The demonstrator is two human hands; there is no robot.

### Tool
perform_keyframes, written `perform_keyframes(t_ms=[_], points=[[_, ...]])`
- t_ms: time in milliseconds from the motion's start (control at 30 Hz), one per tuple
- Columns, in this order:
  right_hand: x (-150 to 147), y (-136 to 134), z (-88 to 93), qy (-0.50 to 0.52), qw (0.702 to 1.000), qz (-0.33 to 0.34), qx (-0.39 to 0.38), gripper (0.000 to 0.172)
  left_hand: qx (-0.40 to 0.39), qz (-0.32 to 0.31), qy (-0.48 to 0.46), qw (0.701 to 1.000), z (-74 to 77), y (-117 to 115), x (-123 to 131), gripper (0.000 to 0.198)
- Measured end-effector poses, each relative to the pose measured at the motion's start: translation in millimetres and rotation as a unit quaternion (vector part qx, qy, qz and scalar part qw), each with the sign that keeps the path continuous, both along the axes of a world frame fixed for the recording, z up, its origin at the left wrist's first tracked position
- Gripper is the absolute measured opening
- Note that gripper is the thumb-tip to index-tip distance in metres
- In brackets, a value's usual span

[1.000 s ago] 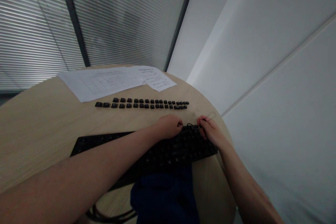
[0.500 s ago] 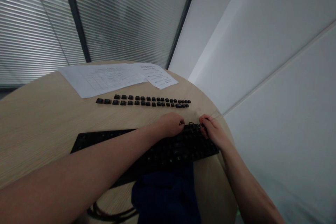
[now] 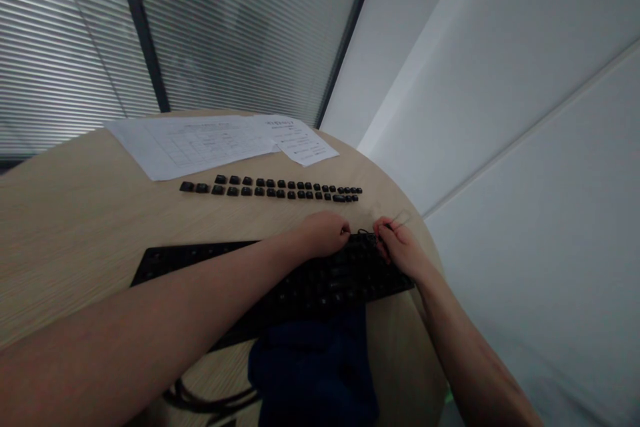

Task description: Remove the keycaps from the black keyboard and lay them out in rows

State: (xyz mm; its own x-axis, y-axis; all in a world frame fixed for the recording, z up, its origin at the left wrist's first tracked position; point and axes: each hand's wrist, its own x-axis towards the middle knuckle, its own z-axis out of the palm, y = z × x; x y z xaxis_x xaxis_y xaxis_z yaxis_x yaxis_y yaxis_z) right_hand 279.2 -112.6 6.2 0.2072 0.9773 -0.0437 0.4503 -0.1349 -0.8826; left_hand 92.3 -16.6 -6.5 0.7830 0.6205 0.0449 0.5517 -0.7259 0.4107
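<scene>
A black keyboard (image 3: pixel 345 280) lies across the near part of the table, its left half largely covered by my left forearm. My left hand (image 3: pixel 325 233) rests on its far edge with the fingers curled closed; what they hold, if anything, is hidden. Over the keyboard's far right corner, my right hand (image 3: pixel 397 243) is closed on a wire keycap puller (image 3: pixel 401 217). A thin wire loop juts out behind the fingers, and dark wire shows in front between the two hands. Beyond them, several loose black keycaps (image 3: pixel 270 191) stand in two rows.
Printed paper sheets (image 3: pixel 200 143) lie toward the back of the round wooden table (image 3: pixel 65 227). A dark blue cloth (image 3: pixel 315 373) covers part of the near side, beside a coiled black cable (image 3: pixel 210 405). A white wall (image 3: pixel 525 180) borders the right, blinds the back.
The right hand has shifted very slightly left with the puller. The whole view has tilted a little; the left hand keeps its place on the keyboard, and the keycaps stay put.
</scene>
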Motion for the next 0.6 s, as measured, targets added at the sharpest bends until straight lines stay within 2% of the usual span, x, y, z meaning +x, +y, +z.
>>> perform_keyframes(t_ms=[200, 300, 400, 533, 600], points=[[3.9, -3.7, -22.0, -0.031, 0.996, 0.003, 0.085, 0.019, 0.004, 0.003, -0.011, 1.0, 0.2, -1.4, -1.0, 0.03], [6.1, -5.2, -31.2, 0.036, 0.99, -0.041, 0.13, 0.018, 0.004, 0.002, -0.01, 1.0, 1.8, -2.3, -1.4, 0.032], [7.1, -3.7, -32.8, 0.106, 0.979, -0.076, 0.154, 0.022, 0.005, 0.001, -0.005, 1.0, 1.4, -1.6, -1.0, 0.032], [7.1, -0.7, -30.6, 0.181, 0.965, -0.078, 0.172, 0.024, 0.015, 0.001, -0.022, 1.0, 1.2, -1.3, -1.1, 0.03], [6.8, -0.8, -30.7, 0.179, 0.966, -0.069, 0.171, 0.024, 0.03, 0.006, -0.061, 0.998, 3.1, -3.4, -1.9, 0.028]])
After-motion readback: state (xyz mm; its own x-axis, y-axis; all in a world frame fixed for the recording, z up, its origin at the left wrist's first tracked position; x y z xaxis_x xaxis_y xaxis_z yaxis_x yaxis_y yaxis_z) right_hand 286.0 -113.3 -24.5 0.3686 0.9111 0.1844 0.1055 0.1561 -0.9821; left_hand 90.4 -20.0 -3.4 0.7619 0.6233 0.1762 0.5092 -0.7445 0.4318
